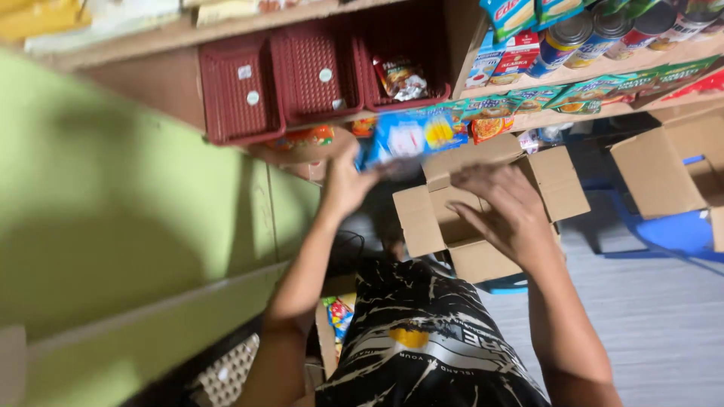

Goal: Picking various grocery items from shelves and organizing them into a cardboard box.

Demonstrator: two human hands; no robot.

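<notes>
**Blue packet held up at shelf height, other hand over open carton**

Left hand (348, 185): raised toward the underside of the wooden shelf (188, 34), fingers closed on the lower left corner of a blue packet (411, 137). The packet is blurred; it shows a blue wrapper with a white and a yellow patch. It is held flat, face to the camera, just below the row of red baskets (317, 75) and level with the packets lined along the next shelf edge. Gripping by one corner keeps the face of the packet clear and lets it be carried sideways without the arm crossing the baskets.

Right hand (507, 212): open, fingers spread and slightly curled, palm down over the mouth of the cardboard box (483, 260). It holds nothing. Whether the fingertips touch the flap beneath cannot be told.

Containers:
- Cardboard box, flaps folded outward, standing in front of the person's torso. Its inside is hidden by the right hand and in shadow; contents cannot be told.
- Second cardboard box (667, 177), to the right, also open, resting against a blue plastic stool or crate (679, 234). Contents not visible.
- Three red baskets side by side on the shelf, tilted forward. The right-hand one holds a single crumpled snack packet (400, 78); the other two show nothing inside.
- Upper right shelf: a row of tins (596, 38) lying on their sides, with small cartons beside them.
</notes>
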